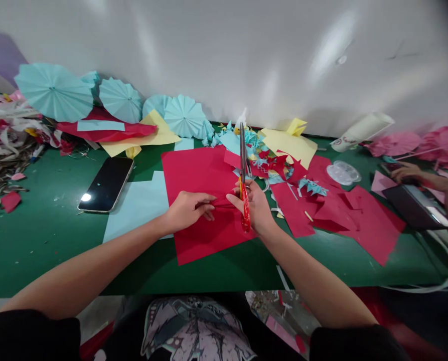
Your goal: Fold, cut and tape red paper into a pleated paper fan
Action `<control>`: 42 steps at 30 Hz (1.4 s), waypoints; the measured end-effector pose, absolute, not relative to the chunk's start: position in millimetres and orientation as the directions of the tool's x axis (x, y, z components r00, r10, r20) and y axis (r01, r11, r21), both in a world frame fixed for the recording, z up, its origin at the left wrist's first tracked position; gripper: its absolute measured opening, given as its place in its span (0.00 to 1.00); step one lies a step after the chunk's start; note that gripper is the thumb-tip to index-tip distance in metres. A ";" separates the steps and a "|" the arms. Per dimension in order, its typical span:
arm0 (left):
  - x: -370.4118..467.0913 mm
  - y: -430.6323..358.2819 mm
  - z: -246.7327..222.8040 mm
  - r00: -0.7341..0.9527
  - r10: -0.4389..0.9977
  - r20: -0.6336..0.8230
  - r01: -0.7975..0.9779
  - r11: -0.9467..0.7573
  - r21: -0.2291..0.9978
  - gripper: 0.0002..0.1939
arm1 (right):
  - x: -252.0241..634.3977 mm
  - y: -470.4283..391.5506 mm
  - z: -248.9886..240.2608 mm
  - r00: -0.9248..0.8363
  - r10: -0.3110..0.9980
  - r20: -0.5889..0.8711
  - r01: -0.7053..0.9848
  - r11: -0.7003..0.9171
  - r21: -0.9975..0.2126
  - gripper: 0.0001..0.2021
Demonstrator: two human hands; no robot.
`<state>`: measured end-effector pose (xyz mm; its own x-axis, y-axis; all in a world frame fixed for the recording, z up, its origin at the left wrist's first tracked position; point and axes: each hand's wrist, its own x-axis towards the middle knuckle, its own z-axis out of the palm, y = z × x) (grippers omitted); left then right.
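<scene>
My left hand is closed, its thumb and fingers pinching one end of a narrow folded strip of red paper. My right hand holds a pair of scissors with red handles, its blades pointing up and away from me. The thumb of that hand also touches the other end of the strip. Beneath both hands lies a large red sheet, partly over pale blue sheets. Whether the scissor blades are fully together is hard to make out.
On the green table, a phone lies left. Pale blue paper rosettes lean along the wall. Paper scraps and red sheets spread right, near a clear plastic lid. Another person's hand is beside a dark device.
</scene>
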<state>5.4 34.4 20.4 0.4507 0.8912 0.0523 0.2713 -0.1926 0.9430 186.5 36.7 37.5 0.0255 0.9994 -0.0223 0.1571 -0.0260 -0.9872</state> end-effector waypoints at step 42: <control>-0.9 39.9 25.5 0.350 0.937 0.004 0.105 -0.043 0.994 0.13 | 194.2 32.4 26.2 -0.089 0.994 0.056 0.040 0.060 -0.997 0.16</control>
